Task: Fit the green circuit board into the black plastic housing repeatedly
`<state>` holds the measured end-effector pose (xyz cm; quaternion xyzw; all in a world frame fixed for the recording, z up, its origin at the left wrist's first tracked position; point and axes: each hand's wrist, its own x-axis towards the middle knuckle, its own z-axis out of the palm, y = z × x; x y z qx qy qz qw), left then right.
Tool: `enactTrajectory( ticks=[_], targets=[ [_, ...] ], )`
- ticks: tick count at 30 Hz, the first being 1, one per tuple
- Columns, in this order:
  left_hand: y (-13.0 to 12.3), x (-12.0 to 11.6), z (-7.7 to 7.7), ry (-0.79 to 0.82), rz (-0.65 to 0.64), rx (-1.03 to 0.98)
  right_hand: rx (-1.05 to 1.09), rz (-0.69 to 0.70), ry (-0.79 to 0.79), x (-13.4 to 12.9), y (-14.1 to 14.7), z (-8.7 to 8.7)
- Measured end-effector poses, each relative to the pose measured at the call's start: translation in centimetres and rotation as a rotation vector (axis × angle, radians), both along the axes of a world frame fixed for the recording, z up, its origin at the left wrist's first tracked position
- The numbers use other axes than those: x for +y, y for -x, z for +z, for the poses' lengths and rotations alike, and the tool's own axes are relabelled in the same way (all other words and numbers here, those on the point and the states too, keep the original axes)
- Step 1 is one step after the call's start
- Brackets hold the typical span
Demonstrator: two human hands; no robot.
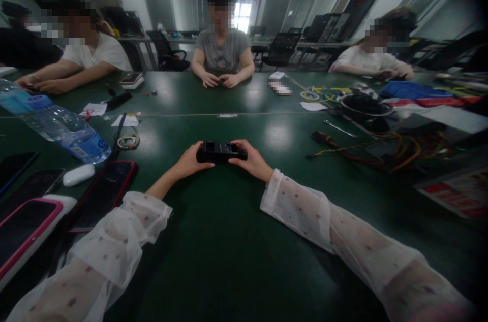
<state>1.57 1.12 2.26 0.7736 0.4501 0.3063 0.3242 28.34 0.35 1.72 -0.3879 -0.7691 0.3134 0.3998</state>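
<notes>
Between my two hands is a black oblong device [221,151], held level just above or on the green table; I cannot tell which. It has a recess at its left end and small light markings on its upper face. My left hand [190,158] is closed round the left end, thumb along the near side. At the right end, my right hand [251,159] grips it in the same way, with its thumb in front. The fingers behind the device are partly hidden. Sheer white sleeves with star marks cover both forearms.
Left of my arms lie a water bottle [72,131], a white case [79,175], a red-edged phone [104,192] and a pink-edged phone [28,228]. To the right are a wrench [340,129] and tangled cables [396,147]. A person [222,53] sits opposite, others at both sides.
</notes>
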Motion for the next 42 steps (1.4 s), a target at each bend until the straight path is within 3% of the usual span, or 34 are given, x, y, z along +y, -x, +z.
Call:
enactTrajectory(
  ticks=[8,27,42],
  targets=[
    [0.22,0.16,-0.16,-0.028,-0.053,-0.023,-0.029,0.010,0.010,-0.21,0.10,0.34],
    [0.28,0.25,-0.39,-0.061,-0.068,-0.004,-0.069,0.043,-0.125,-0.26,0.01,0.55],
    [0.42,-0.03,0.29,0.027,-0.055,0.038,-0.083,0.038,-0.101,-0.55,0.10,0.97]
  ],
)
